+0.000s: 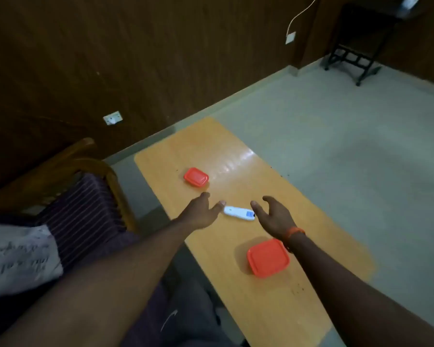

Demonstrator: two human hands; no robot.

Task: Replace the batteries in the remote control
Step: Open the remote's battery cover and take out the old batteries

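Note:
A small white remote control [239,213] with a blue patch near its right end lies flat on the orange wooden table [236,296]. My left hand [200,213] hovers just left of the remote, fingers spread, fingertips close to its left end. My right hand [273,216] is just right of it, fingers apart and curved, holding nothing; an orange band sits on that wrist. Neither hand grips the remote. No batteries are visible.
A small red lidded box [196,177] sits on the table beyond the remote. A larger red lidded box [268,257] sits nearer, under my right wrist. A wooden chair with a striped cushion [85,204] stands to the left. Grey floor lies to the right.

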